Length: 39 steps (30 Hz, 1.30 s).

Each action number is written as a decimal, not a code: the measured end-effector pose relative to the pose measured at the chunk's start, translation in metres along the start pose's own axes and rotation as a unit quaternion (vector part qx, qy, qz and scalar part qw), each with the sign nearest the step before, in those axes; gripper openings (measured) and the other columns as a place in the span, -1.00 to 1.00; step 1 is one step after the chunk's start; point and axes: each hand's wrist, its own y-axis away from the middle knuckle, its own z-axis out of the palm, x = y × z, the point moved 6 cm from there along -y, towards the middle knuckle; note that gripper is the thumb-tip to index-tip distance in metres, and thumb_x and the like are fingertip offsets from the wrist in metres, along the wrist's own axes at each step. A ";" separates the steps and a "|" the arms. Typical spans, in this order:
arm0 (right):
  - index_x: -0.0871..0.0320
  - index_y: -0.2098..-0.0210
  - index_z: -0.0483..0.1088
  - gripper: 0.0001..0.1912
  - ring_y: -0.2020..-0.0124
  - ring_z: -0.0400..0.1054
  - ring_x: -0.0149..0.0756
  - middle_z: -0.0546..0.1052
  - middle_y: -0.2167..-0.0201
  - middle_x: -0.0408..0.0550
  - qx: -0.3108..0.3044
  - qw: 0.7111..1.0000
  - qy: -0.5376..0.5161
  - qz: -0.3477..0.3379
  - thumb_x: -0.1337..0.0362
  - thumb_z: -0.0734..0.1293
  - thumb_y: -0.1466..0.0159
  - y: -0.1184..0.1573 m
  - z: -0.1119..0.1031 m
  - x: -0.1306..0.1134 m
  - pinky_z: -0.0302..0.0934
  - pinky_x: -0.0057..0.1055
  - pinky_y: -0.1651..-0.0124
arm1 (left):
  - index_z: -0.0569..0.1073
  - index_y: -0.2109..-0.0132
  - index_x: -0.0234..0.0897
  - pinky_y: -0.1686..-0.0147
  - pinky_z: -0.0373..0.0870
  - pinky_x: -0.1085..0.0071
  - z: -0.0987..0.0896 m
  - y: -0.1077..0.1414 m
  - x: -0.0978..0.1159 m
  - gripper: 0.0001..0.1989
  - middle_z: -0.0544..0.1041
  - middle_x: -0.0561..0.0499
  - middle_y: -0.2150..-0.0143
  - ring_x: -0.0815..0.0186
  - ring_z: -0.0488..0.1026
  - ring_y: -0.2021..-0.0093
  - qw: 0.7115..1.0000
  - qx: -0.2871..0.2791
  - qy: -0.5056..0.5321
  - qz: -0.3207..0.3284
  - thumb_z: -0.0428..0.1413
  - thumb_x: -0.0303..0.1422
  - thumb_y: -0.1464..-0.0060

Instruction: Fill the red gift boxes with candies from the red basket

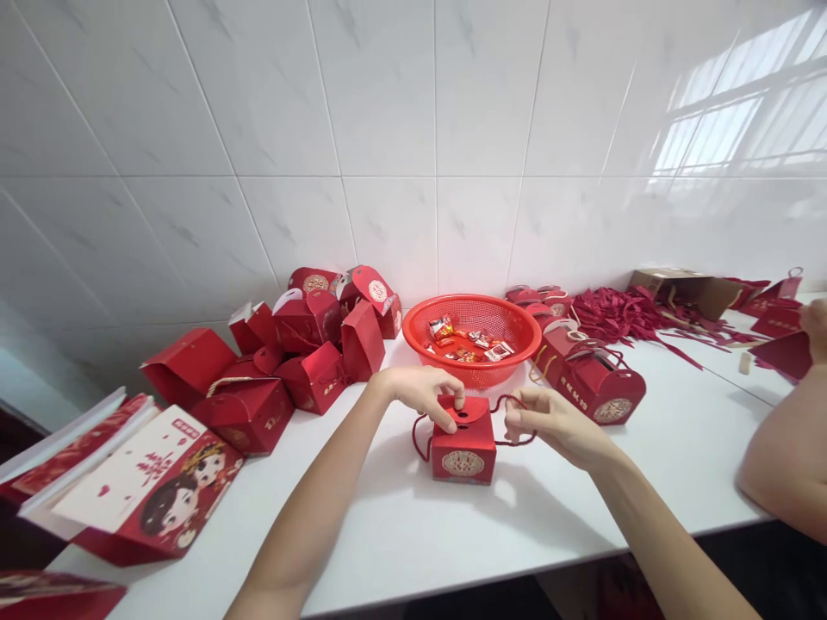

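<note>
A small red box [463,461] with a round gold emblem stands upright on the white table, its top flaps folded inward around dark holes. My left hand [430,394] rests on the top of the box, thumb and fingers pinching the flaps. A dark red cord [421,441] loops out at the left side of the box and again at the right. To the right of the box, my right hand [539,418] has its fingers closed on the right cord loop. Just behind stands a red plastic basket [481,374] with wrapped sweets [479,338] inside.
Red boxes [314,379] are heaped at the left, beside printed bags [164,491]. More closed boxes [598,387], red ribbon strips [617,314] and a cardboard box [717,297] lie right. Another person's arm [785,456] rests at the right edge.
</note>
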 end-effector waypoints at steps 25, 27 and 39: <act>0.15 0.24 0.47 -0.78 0.36 0.46 -0.24 0.57 0.38 -0.05 0.169 0.948 0.165 -0.212 0.14 0.35 -0.22 -0.006 0.032 -0.084 0.36 -0.34 0.30 | 0.31 -0.28 -0.06 -0.24 0.34 0.10 -0.009 0.069 0.088 -0.40 0.21 -0.09 -0.38 0.03 0.26 -0.32 0.898 0.264 0.215 0.278 0.24 -0.18 -0.12; 0.16 0.30 0.46 -0.79 0.45 0.41 -0.30 0.53 0.47 -0.09 0.200 0.938 0.181 -0.219 0.14 0.37 -0.19 -0.005 0.015 -0.099 0.34 -0.37 0.35 | 0.31 -0.28 -0.05 -0.25 0.32 0.05 -0.015 0.077 0.085 -0.41 0.18 -0.07 -0.40 0.01 0.26 -0.32 0.889 0.300 0.202 0.283 0.22 -0.17 -0.13; 0.17 0.37 0.40 -0.90 0.54 0.37 -0.41 0.46 0.57 -0.15 0.489 0.818 0.230 -0.195 0.47 0.30 -0.15 -0.014 -0.209 -0.192 0.29 -0.51 0.46 | 0.52 -0.04 -0.21 -0.25 0.30 0.17 -0.046 0.034 0.032 -0.64 0.40 -0.12 -0.25 0.11 0.33 -0.26 0.890 0.395 0.113 0.198 0.16 -0.16 -0.16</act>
